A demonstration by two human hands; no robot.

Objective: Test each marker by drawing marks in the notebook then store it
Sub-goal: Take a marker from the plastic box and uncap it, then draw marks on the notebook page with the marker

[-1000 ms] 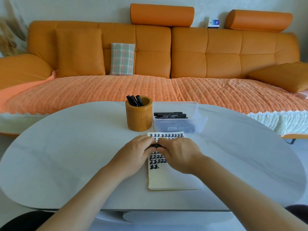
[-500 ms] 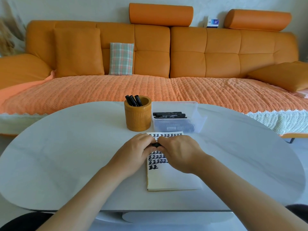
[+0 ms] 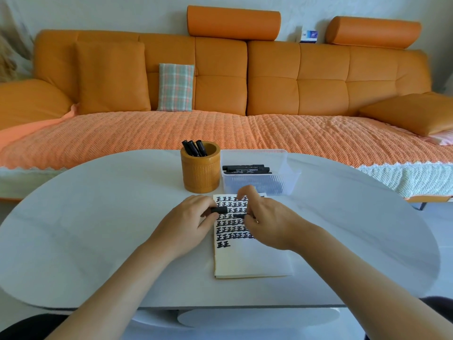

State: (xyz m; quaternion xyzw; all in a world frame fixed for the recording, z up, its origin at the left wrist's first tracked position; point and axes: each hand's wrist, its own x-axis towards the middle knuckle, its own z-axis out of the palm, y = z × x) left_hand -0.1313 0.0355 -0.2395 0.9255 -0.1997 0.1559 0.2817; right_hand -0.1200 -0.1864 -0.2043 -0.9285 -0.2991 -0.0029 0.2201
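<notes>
A cream notebook [image 3: 252, 263] lies open on the white table [image 3: 98, 229], its upper half filled with rows of black marks. Over those marks my left hand [image 3: 188, 224] pinches a black marker cap [image 3: 219, 209]. My right hand [image 3: 267, 222] grips the black marker body [image 3: 239, 216], a small gap away from the cap. A wooden pen cup [image 3: 200, 171] behind the notebook holds three black markers [image 3: 195, 148]. To its right, a clear plastic box [image 3: 259, 177] holds more black markers [image 3: 246, 168].
An orange sofa [image 3: 220, 82] with a quilted cover and cushions runs along the far side of the table. The rounded table edge [image 3: 220, 306] is close to my body.
My hands were pressed together over the marker; now they have pulled apart, the cap staying in my left hand and the body in my right.
</notes>
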